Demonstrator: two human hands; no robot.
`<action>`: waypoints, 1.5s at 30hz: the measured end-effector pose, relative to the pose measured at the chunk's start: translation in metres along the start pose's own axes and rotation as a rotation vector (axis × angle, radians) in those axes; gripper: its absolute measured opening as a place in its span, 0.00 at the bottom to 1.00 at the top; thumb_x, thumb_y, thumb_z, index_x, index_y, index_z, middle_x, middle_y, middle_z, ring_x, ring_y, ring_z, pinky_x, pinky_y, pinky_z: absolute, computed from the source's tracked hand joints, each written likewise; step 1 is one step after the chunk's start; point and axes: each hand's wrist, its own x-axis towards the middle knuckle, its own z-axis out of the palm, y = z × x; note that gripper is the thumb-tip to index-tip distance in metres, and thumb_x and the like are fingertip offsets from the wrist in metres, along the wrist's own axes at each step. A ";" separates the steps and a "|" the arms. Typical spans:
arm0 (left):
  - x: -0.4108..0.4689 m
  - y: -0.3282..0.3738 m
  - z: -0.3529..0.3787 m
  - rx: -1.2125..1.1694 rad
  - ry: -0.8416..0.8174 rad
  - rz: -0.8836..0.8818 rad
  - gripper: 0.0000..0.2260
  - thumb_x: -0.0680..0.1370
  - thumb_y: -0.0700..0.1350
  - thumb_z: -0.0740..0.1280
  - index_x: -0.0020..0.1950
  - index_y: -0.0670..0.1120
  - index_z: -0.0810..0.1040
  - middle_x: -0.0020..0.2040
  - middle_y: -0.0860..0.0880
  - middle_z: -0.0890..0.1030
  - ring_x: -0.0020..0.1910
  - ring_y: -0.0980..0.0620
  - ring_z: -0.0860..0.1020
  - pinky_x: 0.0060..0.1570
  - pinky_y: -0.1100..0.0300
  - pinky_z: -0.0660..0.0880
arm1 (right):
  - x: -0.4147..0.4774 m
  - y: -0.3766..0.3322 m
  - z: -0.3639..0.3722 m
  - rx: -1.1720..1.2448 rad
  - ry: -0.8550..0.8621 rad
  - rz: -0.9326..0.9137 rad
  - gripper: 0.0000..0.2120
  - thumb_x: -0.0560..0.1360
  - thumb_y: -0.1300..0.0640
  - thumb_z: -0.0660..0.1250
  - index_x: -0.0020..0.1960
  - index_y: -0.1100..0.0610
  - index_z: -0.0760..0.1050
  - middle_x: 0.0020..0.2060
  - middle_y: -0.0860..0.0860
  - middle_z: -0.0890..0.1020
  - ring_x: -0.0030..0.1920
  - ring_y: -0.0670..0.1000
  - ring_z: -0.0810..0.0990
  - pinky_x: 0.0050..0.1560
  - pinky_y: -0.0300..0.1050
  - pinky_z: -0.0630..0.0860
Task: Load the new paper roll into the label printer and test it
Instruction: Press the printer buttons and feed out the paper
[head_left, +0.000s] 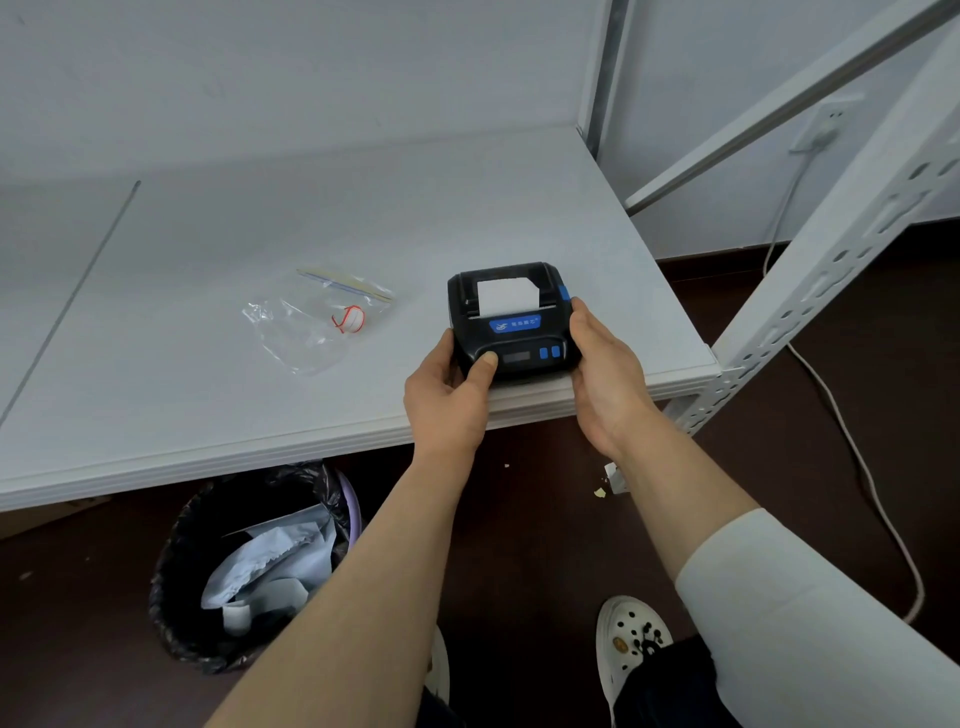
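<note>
Printer (511, 322) sits right of centre at the desk's (208, 415) near edge, paper (506, 297) poking out. Left hand (447, 395) and right hand (605, 374) clasp its sides, fingers (581, 318) curled round the casing. Probably light, rigid, slick plastic; sides suit gripping.

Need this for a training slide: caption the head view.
Left hand and right hand hold the printer at the table edge, left thumb on its front, paper showing on top.

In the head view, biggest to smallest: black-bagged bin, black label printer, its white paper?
Largest: the round bin lined with a black bag.
Next: the black plastic label printer.
Smallest: the white paper sticking out of it.
</note>
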 end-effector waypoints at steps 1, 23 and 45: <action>0.000 0.000 0.000 0.001 0.002 -0.003 0.17 0.75 0.34 0.65 0.64 0.39 0.77 0.58 0.42 0.82 0.60 0.51 0.79 0.63 0.64 0.73 | 0.000 0.000 0.000 -0.001 0.001 0.001 0.24 0.76 0.42 0.58 0.71 0.46 0.66 0.69 0.47 0.72 0.72 0.49 0.66 0.74 0.60 0.58; 0.000 0.000 0.001 0.014 0.016 0.009 0.14 0.74 0.34 0.65 0.60 0.41 0.79 0.53 0.46 0.84 0.53 0.55 0.81 0.56 0.69 0.74 | -0.003 -0.003 0.001 0.021 0.012 0.007 0.22 0.79 0.46 0.57 0.72 0.48 0.65 0.70 0.46 0.71 0.73 0.48 0.64 0.75 0.58 0.55; -0.001 -0.001 0.000 0.074 0.010 0.006 0.15 0.74 0.39 0.66 0.60 0.45 0.80 0.51 0.49 0.84 0.52 0.55 0.81 0.59 0.60 0.75 | -0.006 -0.003 0.002 -0.015 0.005 -0.007 0.24 0.76 0.42 0.58 0.71 0.46 0.66 0.70 0.48 0.72 0.72 0.49 0.65 0.74 0.60 0.57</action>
